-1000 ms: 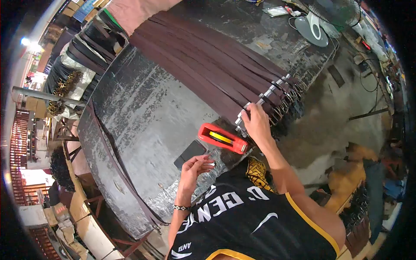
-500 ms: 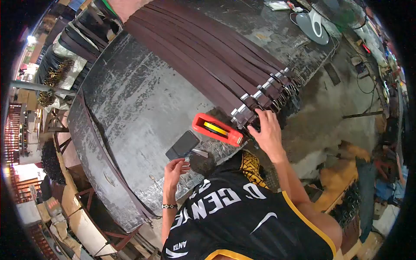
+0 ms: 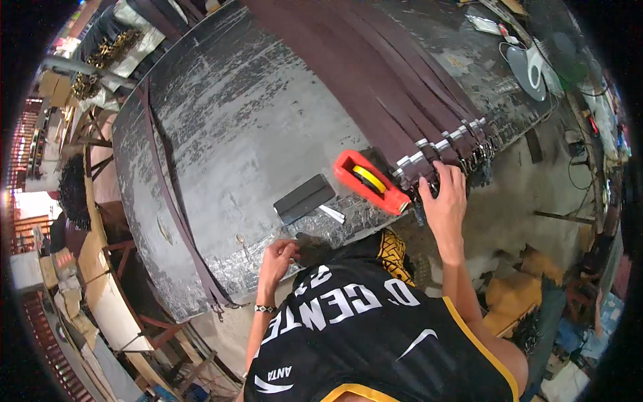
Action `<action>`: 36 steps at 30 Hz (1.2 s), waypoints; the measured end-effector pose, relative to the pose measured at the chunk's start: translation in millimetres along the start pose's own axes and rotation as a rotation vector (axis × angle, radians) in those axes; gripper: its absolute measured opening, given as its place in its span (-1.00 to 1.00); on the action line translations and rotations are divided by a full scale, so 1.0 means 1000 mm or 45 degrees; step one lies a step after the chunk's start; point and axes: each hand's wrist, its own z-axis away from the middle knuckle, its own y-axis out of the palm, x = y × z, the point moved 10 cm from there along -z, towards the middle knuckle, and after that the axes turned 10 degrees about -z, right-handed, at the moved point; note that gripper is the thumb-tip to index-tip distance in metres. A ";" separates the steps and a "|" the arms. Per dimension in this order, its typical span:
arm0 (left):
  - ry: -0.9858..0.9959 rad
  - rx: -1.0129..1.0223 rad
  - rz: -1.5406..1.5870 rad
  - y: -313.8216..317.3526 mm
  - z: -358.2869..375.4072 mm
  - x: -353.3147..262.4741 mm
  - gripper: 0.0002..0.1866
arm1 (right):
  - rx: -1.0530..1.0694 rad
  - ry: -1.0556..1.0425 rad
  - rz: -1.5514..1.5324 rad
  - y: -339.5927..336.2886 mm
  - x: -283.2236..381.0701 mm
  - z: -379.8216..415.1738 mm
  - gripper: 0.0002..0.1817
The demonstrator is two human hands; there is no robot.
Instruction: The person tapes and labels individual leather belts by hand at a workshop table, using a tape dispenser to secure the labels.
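Note:
Brown belts (image 3: 365, 94) lie side by side in a wide row across the table, their silver buckles (image 3: 447, 144) lined up near the table's edge. My right hand (image 3: 445, 201) is at the nearest buckle end, thumb and fingers apart, touching the belts. Just left of it lies a red tape dispenser (image 3: 372, 182) with a yellow-cored roll. My left hand (image 3: 278, 261) is over the table's near edge, its fingers curled; whatever is in them, if anything, is hidden. Beyond that hand are a dark flat phone-like case (image 3: 305, 199) and small white strips (image 3: 332, 214).
A single brown strap (image 3: 167, 191) lies along the left of the worn metal-topped table (image 3: 234, 134). A grey-and-white fan base (image 3: 529, 70) stands at the far right. Belts with brass-coloured buckles (image 3: 110, 50) hang at the upper left. Scraps (image 3: 519, 291) litter the floor at right.
The view has shifted, so the table's things sit further right and higher. My left hand has drawn back from the dark case towards the table's edge. My right hand stays at the buckles.

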 end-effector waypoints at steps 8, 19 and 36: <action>-0.040 -0.635 -0.064 -0.098 0.036 0.094 -0.71 | 0.794 -0.102 -0.448 0.151 0.082 0.096 -0.79; -0.559 -1.172 -0.803 -0.176 0.171 0.235 -0.29 | 0.785 0.032 -0.026 0.217 0.066 0.128 -0.58; -0.578 -1.562 -0.289 -0.169 0.193 0.246 -0.44 | 1.076 0.461 -0.628 0.201 0.043 0.116 -0.83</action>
